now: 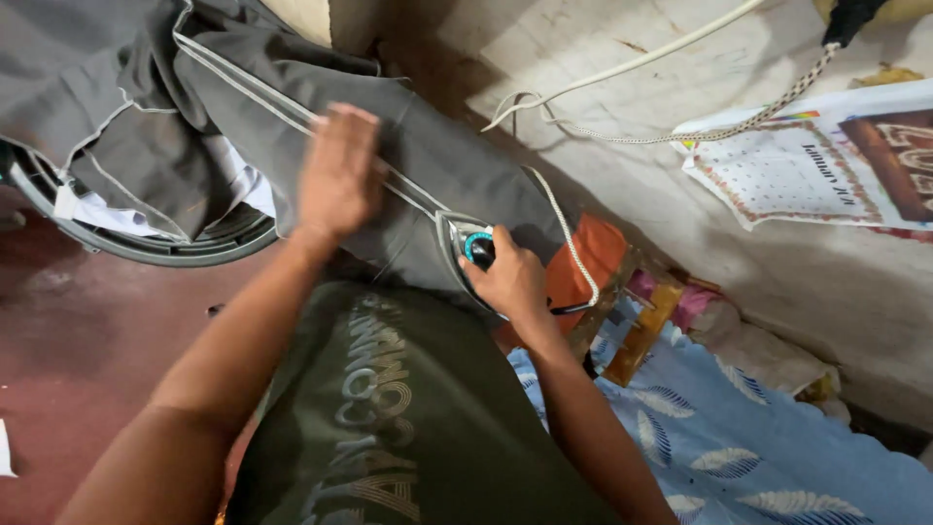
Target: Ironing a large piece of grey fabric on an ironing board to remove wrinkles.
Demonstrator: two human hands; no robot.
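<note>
Head view: basket (pixel 146 248) holds grey cloth (pixel 126 126).

Person, head view.
- Left hand (pixel 338 173): bare, no rings, no glove; image slightly blurred.
- Right hand (pixel 507 279): bare, no watch or band at the wrist.
- Forearms: both bare to the elbow, no sleeves showing.
- Shirt (pixel 408 418): dark olive green, soft knit, with large pale grey printed lettering running across the chest; cloth lightly creased around the print.
</note>
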